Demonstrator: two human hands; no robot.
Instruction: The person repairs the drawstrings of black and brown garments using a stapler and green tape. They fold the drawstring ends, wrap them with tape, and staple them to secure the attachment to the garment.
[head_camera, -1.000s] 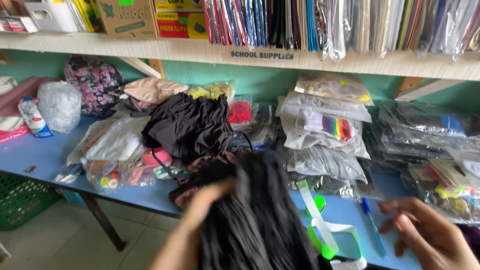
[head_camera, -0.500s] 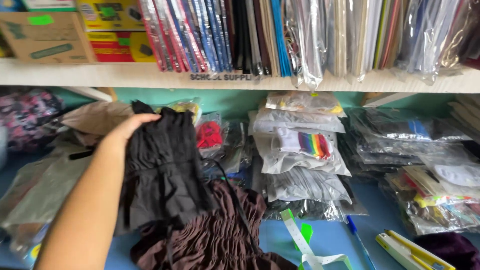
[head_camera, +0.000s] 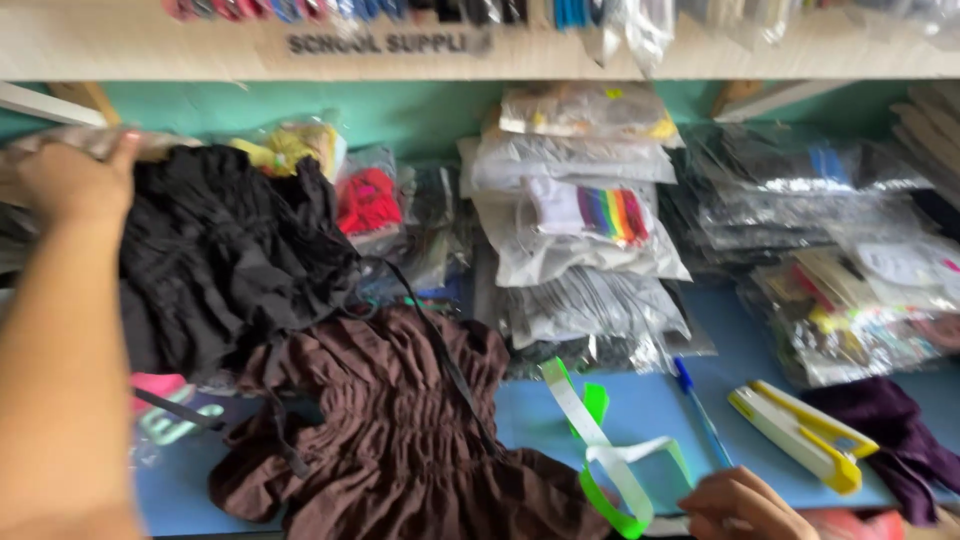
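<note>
Clear packages (head_camera: 585, 215) stacked beside black garment (head_camera: 220, 250), left hand (head_camera: 70, 180) touching.

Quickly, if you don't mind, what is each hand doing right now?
Left hand: fingers curled, gripping the top edge of the black garment.
Right hand: by the green and white strips; grip cannot be told.

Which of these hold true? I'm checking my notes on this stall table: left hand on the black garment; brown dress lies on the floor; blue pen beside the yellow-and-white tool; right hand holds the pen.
1. The left hand rests on the black garment: true.
2. The brown dress lies on the floor: false, it lies on the blue table.
3. The blue pen lies beside the yellow-and-white tool: true.
4. The right hand holds the pen: false, it is at the green-and-white strap.
</note>
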